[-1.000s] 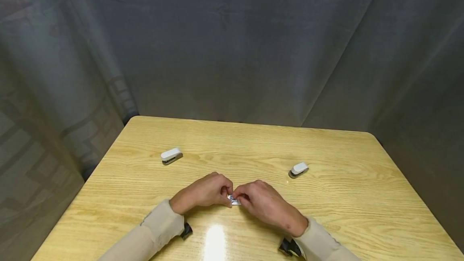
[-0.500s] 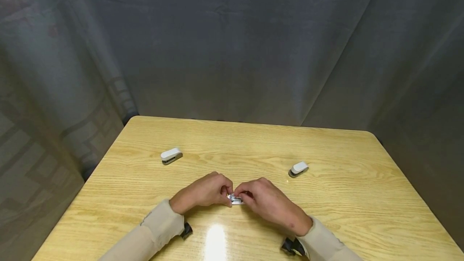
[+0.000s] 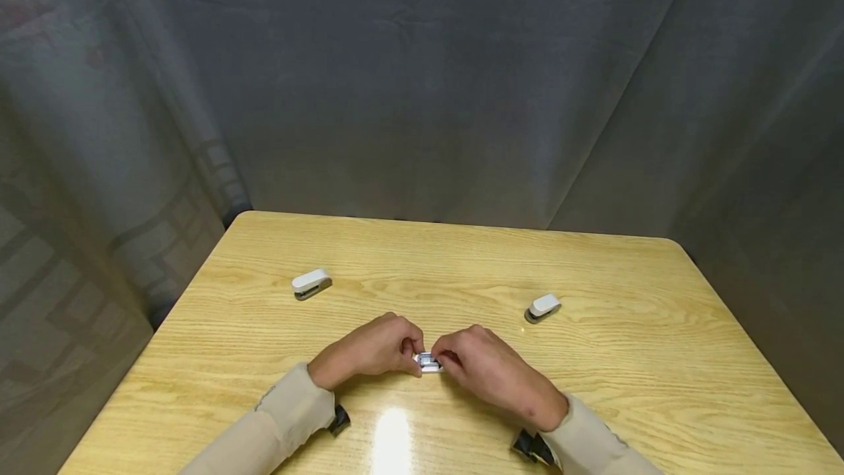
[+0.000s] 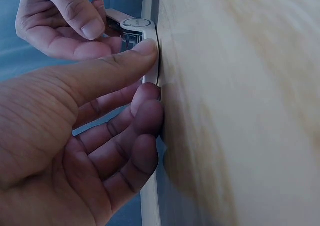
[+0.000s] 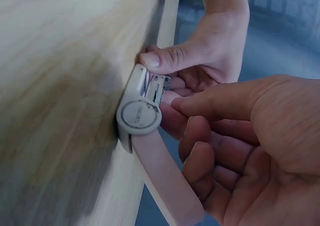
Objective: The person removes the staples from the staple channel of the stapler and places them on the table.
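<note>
A dark grey curtain fills the background behind a pale wooden surface that takes up the lower half of the head view. Two sleeved forearms come in from 6 o'clock and meet near the surface's near middle. The left hand and right hand both close on one small white stapler lying on the surface between them. The left wrist view shows the left thumb pressed along the stapler's white edge, with the other fingers curled beneath it. The right wrist view shows the stapler opened, its metal insides showing, the right hand's fingers curled against it and its thumb reaching toward the metal part. A second white stapler lies at about 10 o'clock from the hands, well apart; a third lies at about 2 o'clock, also apart.
</note>
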Available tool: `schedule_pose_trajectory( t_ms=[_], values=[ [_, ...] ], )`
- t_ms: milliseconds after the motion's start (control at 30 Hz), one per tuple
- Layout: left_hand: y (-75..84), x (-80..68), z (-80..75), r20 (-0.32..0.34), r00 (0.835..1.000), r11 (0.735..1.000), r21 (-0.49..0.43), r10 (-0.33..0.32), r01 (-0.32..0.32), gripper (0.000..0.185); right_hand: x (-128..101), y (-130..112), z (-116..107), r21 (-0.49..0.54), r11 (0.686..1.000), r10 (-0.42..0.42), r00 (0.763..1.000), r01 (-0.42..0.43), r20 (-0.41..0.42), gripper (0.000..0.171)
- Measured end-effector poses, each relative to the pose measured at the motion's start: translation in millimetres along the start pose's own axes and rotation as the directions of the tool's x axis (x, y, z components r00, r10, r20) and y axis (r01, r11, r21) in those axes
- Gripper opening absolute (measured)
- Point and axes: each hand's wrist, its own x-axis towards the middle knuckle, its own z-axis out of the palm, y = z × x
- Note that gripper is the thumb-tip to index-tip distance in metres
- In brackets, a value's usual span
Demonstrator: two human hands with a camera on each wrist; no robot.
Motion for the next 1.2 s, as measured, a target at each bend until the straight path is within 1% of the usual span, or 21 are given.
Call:
schedule_pose_trajectory(
  t_ms=[200,433,733,833,1000,1100,1200],
  values=[
    [0.9,-0.4,-0.8,0.008,1.0,1.0,-0.019,-0.006,0.006,0.017,1,0,4,-0.034,0.999,-0.008,1.0,0.008,-0.004,0.01],
    [1.0,-0.6,-0.8,0.004,1.0,1.0,-0.012,-0.005,0.005,0.019,1,-1,6,-0.058,0.998,-0.01,1.0,0.01,-0.008,0.009],
    [0.7,0.1,-0.8,-0.002,1.0,1.0,-0.01,0.011,-0.011,0.019,5,-3,10,-0.057,0.998,-0.002,1.0,0.0,-0.024,0.005],
    [1.1,0.4,-0.9,-0.003,1.0,1.0,-0.007,0.015,-0.015,0.019,6,-3,10,-0.04,0.999,0.026,0.999,-0.027,-0.025,0.005],
    [0.6,0.6,-0.4,-0.003,1.0,1.0,-0.008,0.017,-0.017,0.02,6,-4,10,0.036,0.994,0.1,0.994,-0.099,-0.041,0.007],
    [0.4,0.4,-0.4,-0.004,1.0,1.0,-0.004,0.018,-0.018,0.021,6,-4,12,0.066,0.993,0.102,0.993,-0.098,-0.059,0.008],
    [0.7,0.2,-0.7,-0.007,1.0,1.0,-0.002,0.018,-0.018,0.021,7,-3,12,0.074,0.993,0.1,0.993,-0.095,-0.069,0.01]
  ],
)
